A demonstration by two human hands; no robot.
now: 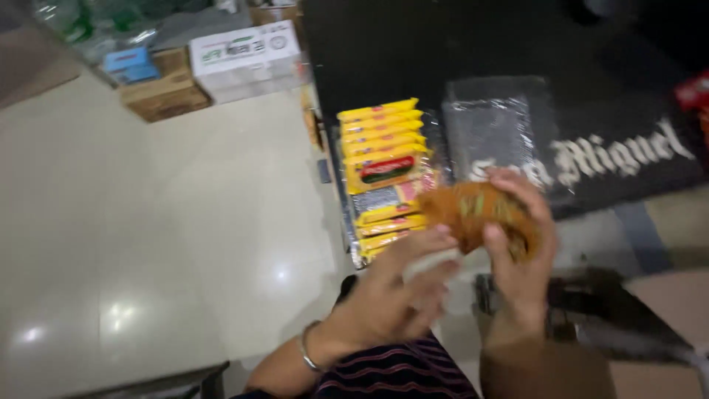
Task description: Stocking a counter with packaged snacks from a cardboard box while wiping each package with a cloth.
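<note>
Gripping an orange packet [476, 210] from the right side, the right hand [521, 247] has its fingers curled over the packet's top edge and its thumb pressed against the near face, so the packet sits pinched in that hand, raised above the floor. The packet is blurred, and only its orange-brown colour with a greenish patch can be made out. The left hand [395, 292] is just below and to the left of it, fingers spread and stretched out, the fingertips reaching the packet's lower left corner; whether they truly touch it or stop just short cannot be told through the blur. A metal bangle [309, 349] circles the left wrist.

Behind the packet, a row of yellow packets [380, 159] stands stacked on edge in a clear wrapped bundle on the floor, just left of the raised packet. Beside that row, to the right, lies a bundle wrapped in clear plastic [491, 133] on a black mat [413, 52] with white lettering. Farther off, at the top left, a white carton [245, 52] rests near a brown cardboard box [164, 90] on the pale glossy floor [148, 244]. A striped dark sleeve [399, 373] shows at the bottom edge.
</note>
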